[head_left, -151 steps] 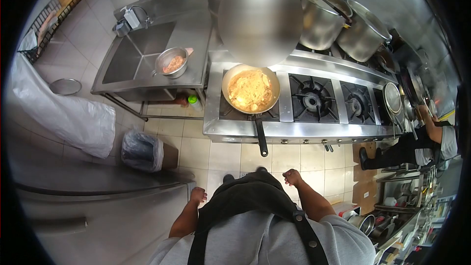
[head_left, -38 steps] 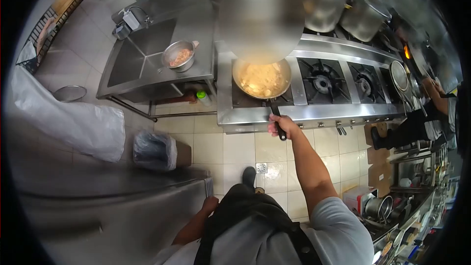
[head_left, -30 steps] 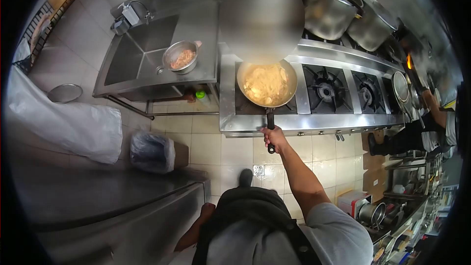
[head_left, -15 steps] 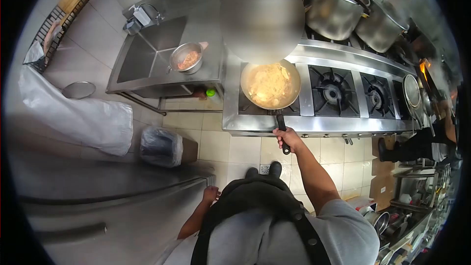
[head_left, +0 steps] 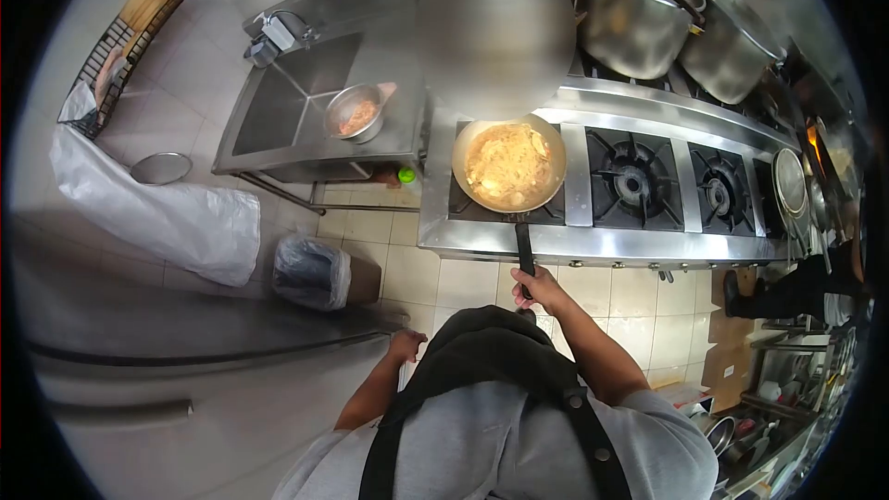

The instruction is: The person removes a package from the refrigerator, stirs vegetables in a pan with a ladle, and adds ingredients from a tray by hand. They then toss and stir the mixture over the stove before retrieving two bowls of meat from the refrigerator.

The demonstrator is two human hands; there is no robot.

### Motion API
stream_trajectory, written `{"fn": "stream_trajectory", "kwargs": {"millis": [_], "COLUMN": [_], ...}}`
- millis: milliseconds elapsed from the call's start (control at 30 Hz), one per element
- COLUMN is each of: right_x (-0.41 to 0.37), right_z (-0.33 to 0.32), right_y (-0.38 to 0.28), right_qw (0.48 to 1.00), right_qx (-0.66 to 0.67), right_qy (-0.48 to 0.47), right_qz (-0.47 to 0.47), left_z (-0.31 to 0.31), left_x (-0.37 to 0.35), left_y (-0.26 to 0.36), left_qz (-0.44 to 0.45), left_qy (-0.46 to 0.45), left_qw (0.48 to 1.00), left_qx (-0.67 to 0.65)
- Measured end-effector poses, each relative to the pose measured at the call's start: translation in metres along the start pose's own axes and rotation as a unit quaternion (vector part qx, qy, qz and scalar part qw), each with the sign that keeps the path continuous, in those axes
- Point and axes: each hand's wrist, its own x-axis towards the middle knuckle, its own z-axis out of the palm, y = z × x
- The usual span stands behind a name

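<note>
My right hand is wrapped round the black handle of a frying pan, near the handle's end. The pan rests over the left front burner of the stove, and a yellowish, lumpy food covers most of its bottom. Low at my left side, my left hand has its fingers loosely curled and shows nothing in them. It is beside the edge of a large steel appliance. A blurred round patch hides the area just behind the pan.
Two burners lie right of the pan; large pots stand behind. On the steel sink counter sits a metal bowl with pinkish food. A lined bin stands left on the floor. Another person's leg shows at right.
My right hand has drawn slightly toward my body with the handle; the pan stays over the same burner. My left hand has shifted slightly up and right. The whole view has moved a little.
</note>
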Motion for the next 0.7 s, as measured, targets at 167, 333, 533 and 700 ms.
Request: {"fn": "stream_trajectory", "kwargs": {"millis": [167, 333, 533, 700], "right_x": [0.004, 0.003, -0.006, -0.004], "right_z": [-0.004, -0.001, 0.014, 0.017], "right_y": [0.002, 0.004, 0.0, -0.002], "right_qw": [0.999, 0.995, 0.997, 0.996], "right_qx": [0.025, 0.077, 0.06, 0.047], "right_qy": [-0.031, -0.052, 0.057, 0.073], "right_qz": [-0.002, -0.046, -0.005, -0.008], "left_z": [-0.005, -0.003, 0.011, 0.011], "left_x": [-0.001, -0.017, -0.022, -0.015], "left_y": [-0.004, 0.006, 0.005, 0.008], "left_qz": [0.108, -0.045, -0.037, 0.019], "left_qy": [0.054, -0.053, -0.062, -0.013], "left_qw": [0.992, 0.998, 0.997, 0.999], "left_qx": [0.028, -0.006, -0.011, 0.047]}}
